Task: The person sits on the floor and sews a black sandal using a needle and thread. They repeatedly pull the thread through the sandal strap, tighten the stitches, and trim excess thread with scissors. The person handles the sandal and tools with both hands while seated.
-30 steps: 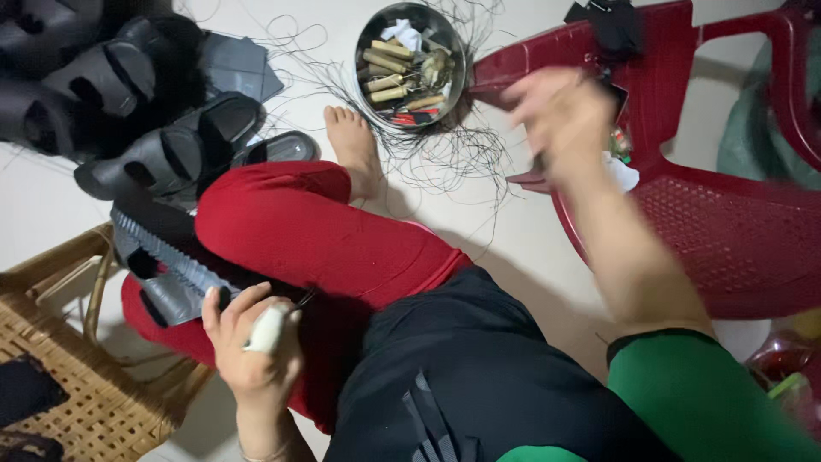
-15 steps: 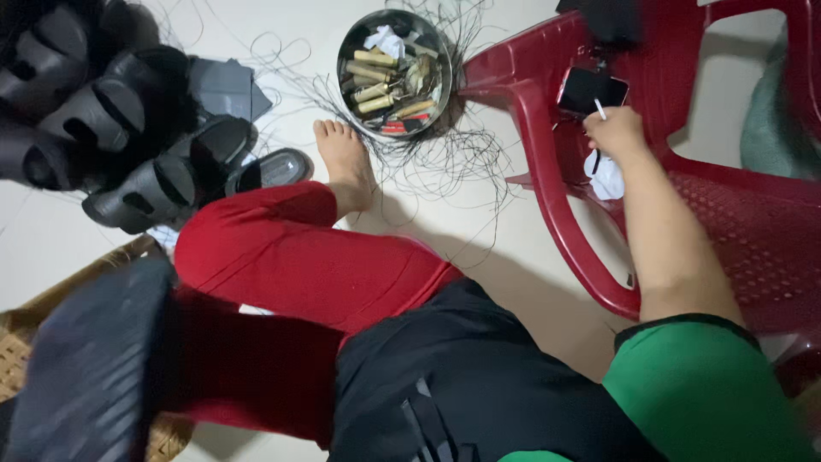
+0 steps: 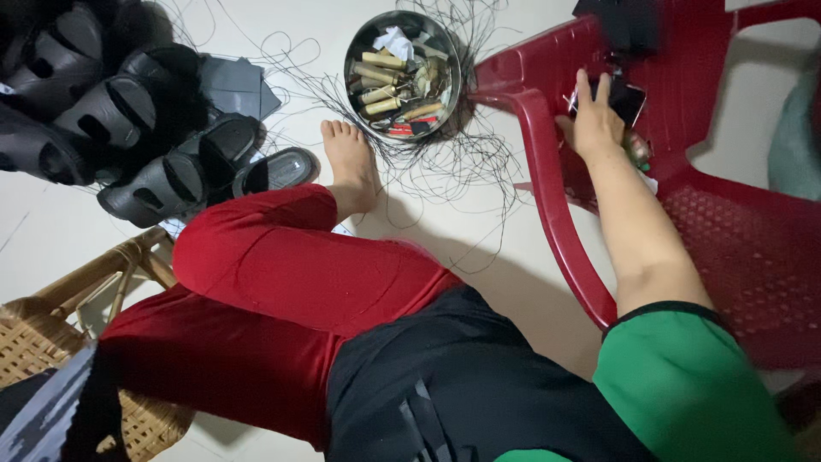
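Observation:
My right hand (image 3: 594,120) reaches out over the seat of a red plastic chair (image 3: 547,197). Its fingers are stretched and apart, resting against a flat black device (image 3: 631,98) that lies on the seat. Nothing shows inside the hand. My left hand is out of view. A blurred dark shoe sole (image 3: 51,419) fills the bottom left corner, and whatever holds it is hidden. My bent leg in red trousers (image 3: 291,274) and my bare foot (image 3: 351,162) lie between the two.
A round metal bowl (image 3: 402,73) with tan rolls and scraps stands on the floor beyond the foot. Loose black thread (image 3: 462,171) is tangled around it. Several black sandals (image 3: 162,171) are piled at the left. A wicker stool (image 3: 51,325) stands at the lower left.
My right hand has moved further up the chair seat, and the white thing it held no longer shows. The dark sole has dropped to the bottom left corner. The view has shifted slightly.

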